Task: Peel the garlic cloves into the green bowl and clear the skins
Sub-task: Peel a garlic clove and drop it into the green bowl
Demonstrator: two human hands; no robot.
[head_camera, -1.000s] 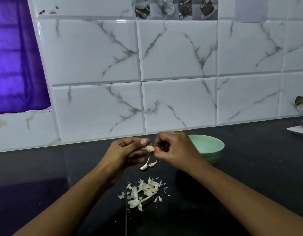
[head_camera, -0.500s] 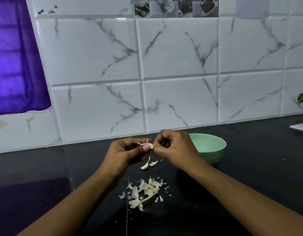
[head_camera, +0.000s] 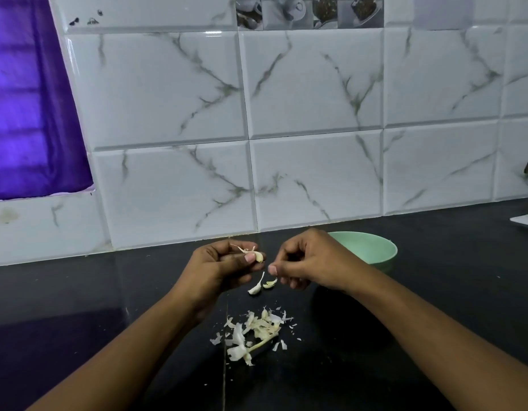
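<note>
My left hand [head_camera: 224, 265] pinches a garlic clove [head_camera: 259, 256] between thumb and fingers, and a strip of loose skin curls up from the clove's top. My right hand [head_camera: 310, 265] hovers just right of it with curled fingers; nothing shows in them. Two small garlic pieces [head_camera: 256, 288] lie on the dark counter under the hands. A pile of garlic skins [head_camera: 256, 330] lies nearer to me. The green bowl [head_camera: 378, 247] stands behind my right hand, partly hidden by it; its inside is not visible.
The black counter [head_camera: 434, 307] runs up to a white marble-patterned tile wall [head_camera: 316, 179]. A white plate edge [head_camera: 526, 222] shows at the far right. A purple curtain [head_camera: 28, 114] hangs at the upper left.
My right hand has pulled away from the clove, down and to the right, opening a gap between the hands. The skin on the clove now stands up loose. The view shifted slightly.
</note>
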